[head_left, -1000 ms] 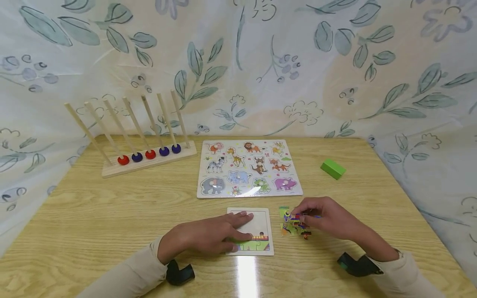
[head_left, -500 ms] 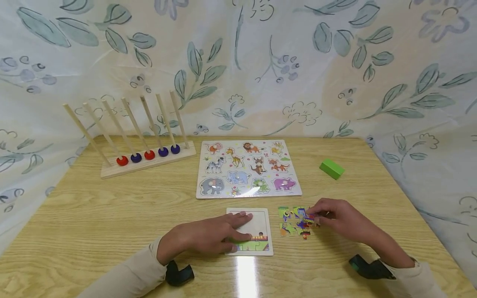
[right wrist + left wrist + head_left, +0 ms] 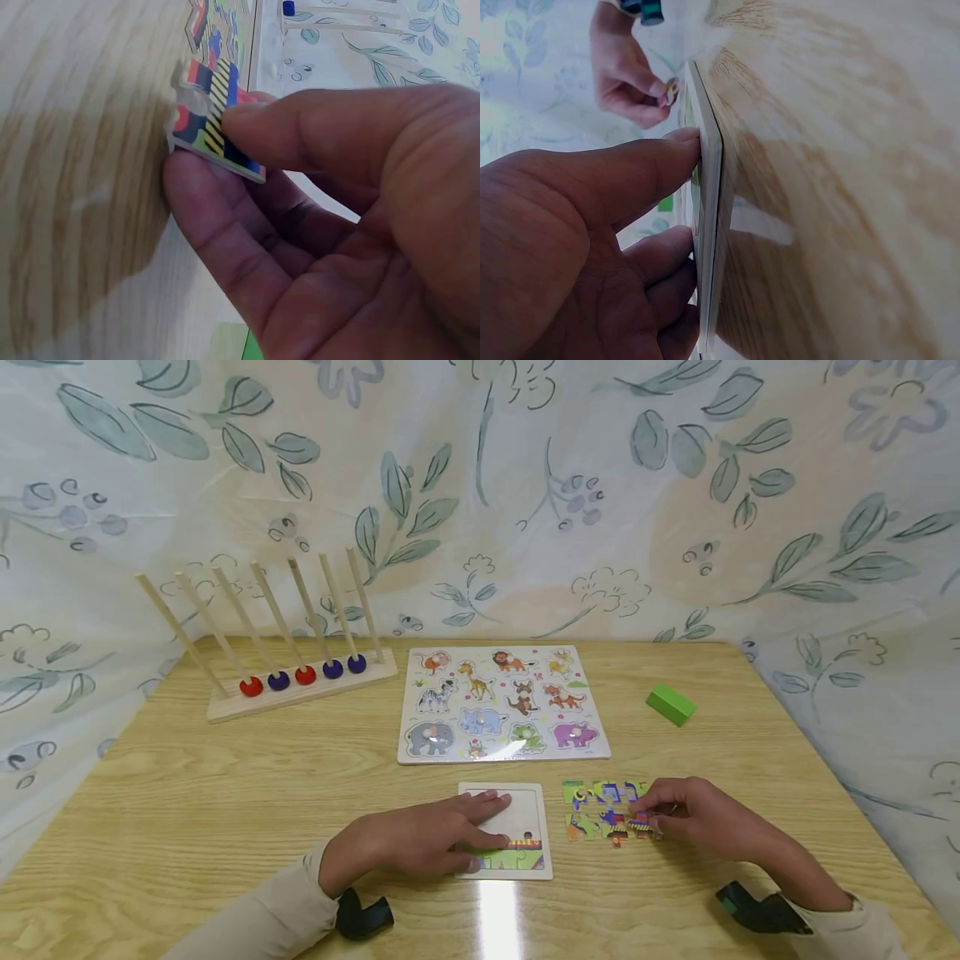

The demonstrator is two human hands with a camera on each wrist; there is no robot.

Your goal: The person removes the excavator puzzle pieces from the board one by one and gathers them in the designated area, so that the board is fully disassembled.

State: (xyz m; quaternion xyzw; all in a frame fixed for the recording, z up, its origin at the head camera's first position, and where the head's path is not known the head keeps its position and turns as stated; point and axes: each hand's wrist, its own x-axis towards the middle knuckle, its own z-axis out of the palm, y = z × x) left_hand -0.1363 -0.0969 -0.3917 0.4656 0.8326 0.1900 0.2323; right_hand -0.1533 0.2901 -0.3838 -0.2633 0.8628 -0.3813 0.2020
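Note:
My left hand (image 3: 408, 843) rests with spread fingers on a small white puzzle board (image 3: 525, 810). Along the board's lower part lies a row of green-and-red jigsaw pieces (image 3: 517, 859), partly covered by the hand. In the left wrist view, thumb and fingertips touch the board's face near its edge. Right of the board, my right hand (image 3: 697, 818) pinches a jigsaw piece (image 3: 219, 97) with a yellow-and-black striped band between thumb and fingers. It is tilted, with its lower edge close to the table. Several loose jigsaw pieces (image 3: 581, 824) lie grouped beside that hand.
Behind the small board lies an animal peg puzzle (image 3: 491, 752). A green block (image 3: 671, 704) sits at the right. At the back left stands a wooden rack (image 3: 303, 689) with upright rods and red and blue beads. A patterned cloth (image 3: 525, 527) hangs behind the table.
My right hand has moved right with the striped jigsaw piece, from over the loose pieces to their right end, uncovering more of them. My left hand keeps its place on the board.

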